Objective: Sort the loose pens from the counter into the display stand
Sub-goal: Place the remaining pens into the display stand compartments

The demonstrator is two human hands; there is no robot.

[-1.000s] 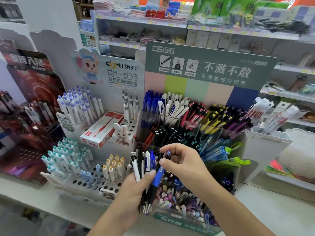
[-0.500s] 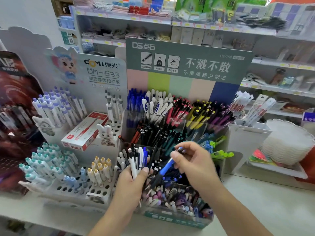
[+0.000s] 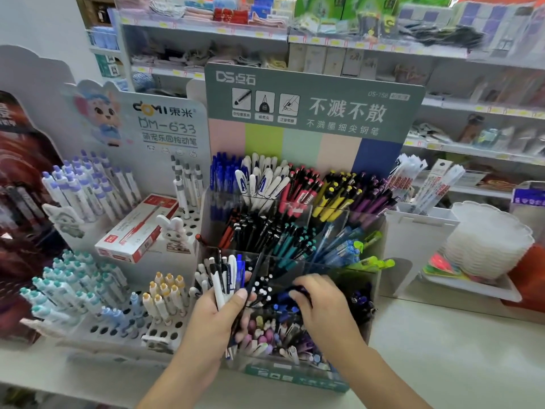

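Observation:
My left hand [image 3: 219, 315] grips a bundle of loose pens [image 3: 225, 276], white, black and blue, upright in front of the display stand [image 3: 298, 376]. My right hand [image 3: 321, 305] reaches down into a front compartment of the stand, its fingers curled over a blue pen [image 3: 284, 296] that lies among dark pens there. The fingertips hide most of that pen. The clear tiered stand holds several groups of pens sorted by colour: blue, white, red, yellow, purple, black, teal and pastel.
A white peg-hole stand [image 3: 118, 329] with capped pens and a red pen box [image 3: 138, 228] sits to the left. At the right stand a white holder [image 3: 418, 240] and a stack of white trays [image 3: 489, 240]. The pale counter [image 3: 460, 355] stretches right. Shelves fill the back.
My right hand pulled the blue pen out of the bundle and carried it down and right into the stand's front compartment. The left hand kept holding the bundle.

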